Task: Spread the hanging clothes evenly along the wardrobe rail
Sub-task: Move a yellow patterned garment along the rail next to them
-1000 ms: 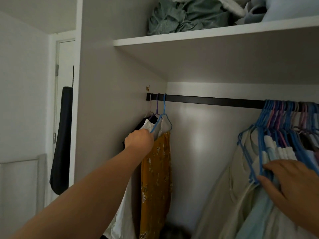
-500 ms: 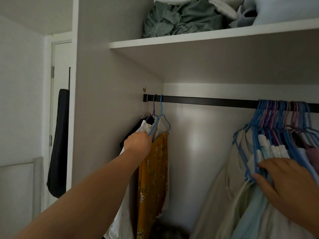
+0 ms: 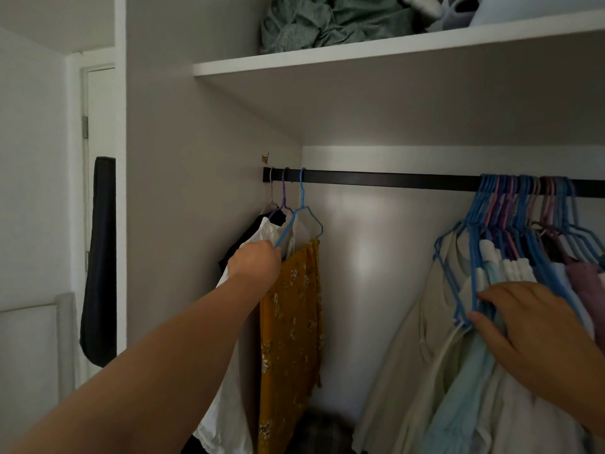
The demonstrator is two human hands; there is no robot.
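Note:
A black rail (image 3: 393, 180) runs across the wardrobe. At its left end hang three hangers: a black garment, a white one (image 3: 229, 404) and a mustard floral garment (image 3: 289, 322) on a blue hanger (image 3: 302, 211). My left hand (image 3: 253, 262) is closed on that blue hanger's lower left arm. At the right end a tight bunch of several blue, pink and purple hangers (image 3: 523, 217) carries pale garments (image 3: 458, 388). My right hand (image 3: 530, 326) lies flat on the front of that bunch, fingers around the foremost blue hanger's lower edge. The rail's middle is bare.
A white shelf (image 3: 360, 57) above the rail holds crumpled green and pale fabric (image 3: 327, 21). The wardrobe's side wall (image 3: 196, 191) stands just left of the rail. Beyond it a dark item (image 3: 100, 257) hangs by a door. Something dark sits on the wardrobe floor (image 3: 320, 430).
The view has shifted slightly. Both hands stay where they were; the right hand has slid a little to the left along the bunch.

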